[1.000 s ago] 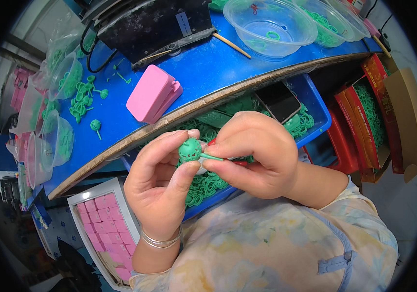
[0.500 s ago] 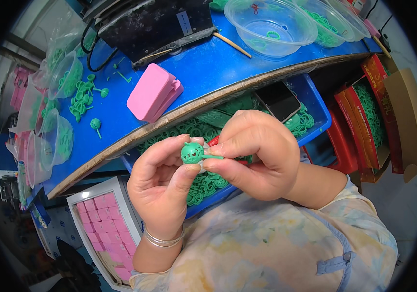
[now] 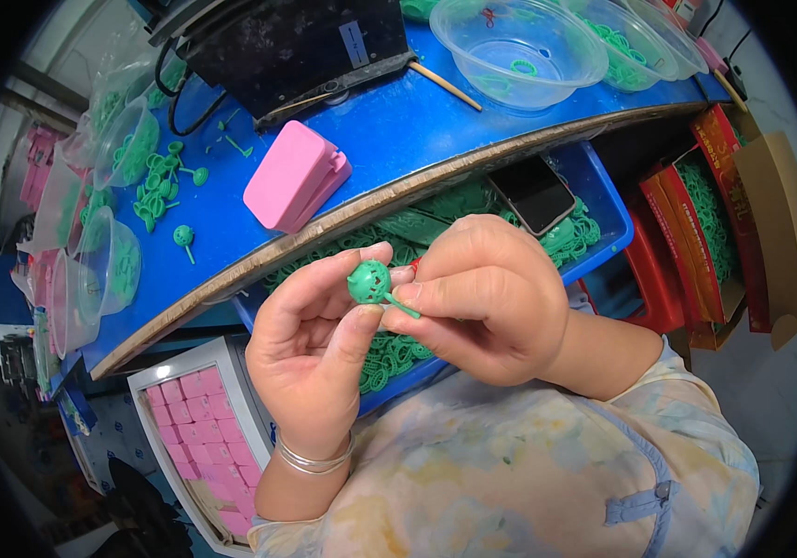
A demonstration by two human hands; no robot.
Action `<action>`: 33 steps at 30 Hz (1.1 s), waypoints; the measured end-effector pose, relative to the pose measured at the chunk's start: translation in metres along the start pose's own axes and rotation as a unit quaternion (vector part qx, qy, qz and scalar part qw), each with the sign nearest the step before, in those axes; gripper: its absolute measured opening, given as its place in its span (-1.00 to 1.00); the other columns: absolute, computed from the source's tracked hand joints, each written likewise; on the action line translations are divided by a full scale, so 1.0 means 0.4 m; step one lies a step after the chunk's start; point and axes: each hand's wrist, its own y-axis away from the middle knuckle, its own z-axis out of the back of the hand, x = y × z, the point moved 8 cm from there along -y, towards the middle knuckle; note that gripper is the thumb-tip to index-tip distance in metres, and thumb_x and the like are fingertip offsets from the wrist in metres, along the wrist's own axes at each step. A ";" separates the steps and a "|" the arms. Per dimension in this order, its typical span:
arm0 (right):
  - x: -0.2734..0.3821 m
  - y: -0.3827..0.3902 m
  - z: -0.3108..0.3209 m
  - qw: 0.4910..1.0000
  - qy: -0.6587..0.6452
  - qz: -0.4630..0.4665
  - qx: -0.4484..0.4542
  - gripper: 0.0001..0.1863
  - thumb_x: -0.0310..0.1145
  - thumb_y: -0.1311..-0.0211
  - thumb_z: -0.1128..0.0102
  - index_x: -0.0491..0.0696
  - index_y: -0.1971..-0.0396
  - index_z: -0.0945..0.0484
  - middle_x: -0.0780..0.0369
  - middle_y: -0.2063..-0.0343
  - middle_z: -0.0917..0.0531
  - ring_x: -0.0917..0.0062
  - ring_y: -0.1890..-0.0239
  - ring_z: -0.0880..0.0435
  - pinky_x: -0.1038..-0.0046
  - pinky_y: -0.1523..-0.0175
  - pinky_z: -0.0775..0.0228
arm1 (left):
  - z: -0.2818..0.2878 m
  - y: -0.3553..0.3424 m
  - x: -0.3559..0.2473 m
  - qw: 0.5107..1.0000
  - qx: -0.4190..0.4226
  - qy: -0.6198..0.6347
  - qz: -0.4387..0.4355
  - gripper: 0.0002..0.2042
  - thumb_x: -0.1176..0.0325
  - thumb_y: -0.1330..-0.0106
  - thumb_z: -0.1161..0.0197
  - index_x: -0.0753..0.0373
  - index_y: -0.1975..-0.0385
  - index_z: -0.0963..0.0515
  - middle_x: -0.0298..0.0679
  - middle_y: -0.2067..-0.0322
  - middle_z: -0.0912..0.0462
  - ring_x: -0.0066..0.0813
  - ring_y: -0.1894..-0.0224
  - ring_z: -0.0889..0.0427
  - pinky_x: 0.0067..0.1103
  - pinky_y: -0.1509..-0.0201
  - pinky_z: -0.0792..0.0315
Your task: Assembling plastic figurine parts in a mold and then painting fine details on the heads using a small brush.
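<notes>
A small green plastic ball (image 3: 370,279) with a patterned face of dark openings and a thin stem sits between my hands. My left hand (image 3: 315,358) grips the ball, thumb below and fingers behind it. My right hand (image 3: 487,302) pinches the green stem (image 3: 411,311) that angles down to the right from the ball. Behind and below the hands a blue bin (image 3: 620,218) holds many green plastic rings and loops, with a black phone (image 3: 529,191) lying on top. A similar green ball with a stem (image 3: 183,238) lies on the blue table (image 3: 217,223).
A pink plastic case (image 3: 291,172), loose green pieces, clear tubs (image 3: 515,56), a wooden stick and a black machine (image 3: 291,65) are on the table. A framed tray of pink blocks (image 3: 198,418) stands lower left. Red cardboard boxes (image 3: 696,237) of green loops stand at the right.
The ball has turned in my fingers and moved slightly right and up. The stem has tilted further downward, with my right hand turning along with it.
</notes>
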 end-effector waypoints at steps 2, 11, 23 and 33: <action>0.008 0.002 -0.001 1.000 0.020 0.023 -0.001 -0.82 -0.45 0.16 -0.26 -0.09 0.50 -0.46 0.24 0.57 -0.49 0.45 0.61 -0.46 0.49 0.56 -0.24 | -0.003 0.000 0.000 1.000 0.003 0.009 -0.009 -0.70 0.64 -0.12 -0.09 0.48 0.11 -0.34 0.11 0.12 -0.46 -0.32 0.15 -0.54 -0.53 0.05 -0.44; 0.023 0.012 -0.010 0.992 0.081 0.096 0.031 -0.65 -0.49 0.24 -0.36 -0.06 0.36 -0.45 0.30 0.54 -0.49 0.54 0.58 -0.46 0.54 0.58 -0.16 | -0.012 -0.005 0.007 0.998 0.029 0.042 0.022 -0.67 0.65 -0.14 -0.06 0.48 0.06 -0.31 0.12 0.11 -0.44 -0.20 0.10 -0.52 -0.46 0.04 -0.44; -0.086 -0.053 0.040 0.947 0.316 0.022 0.049 -0.67 -0.22 0.10 -0.23 -0.16 0.41 -0.46 0.10 0.32 -0.50 0.31 0.34 -0.48 0.39 0.31 -0.34 | 0.062 0.016 0.046 0.986 -0.088 0.064 0.123 -0.69 0.62 -0.11 -0.09 0.44 0.10 -0.36 -0.04 0.23 -0.50 -0.38 0.32 -0.58 -0.60 0.31 -0.50; -0.206 -0.094 -0.009 0.815 0.540 -0.068 0.200 -0.59 -0.08 0.09 -0.18 -0.20 0.51 -0.53 0.09 0.45 -0.54 0.35 0.34 -0.45 0.43 0.31 -0.28 | 0.038 0.021 0.063 0.983 -0.028 0.107 0.147 -0.69 0.66 -0.12 -0.05 0.46 0.09 -0.35 0.04 0.15 -0.48 -0.39 0.31 -0.56 -0.60 0.30 -0.46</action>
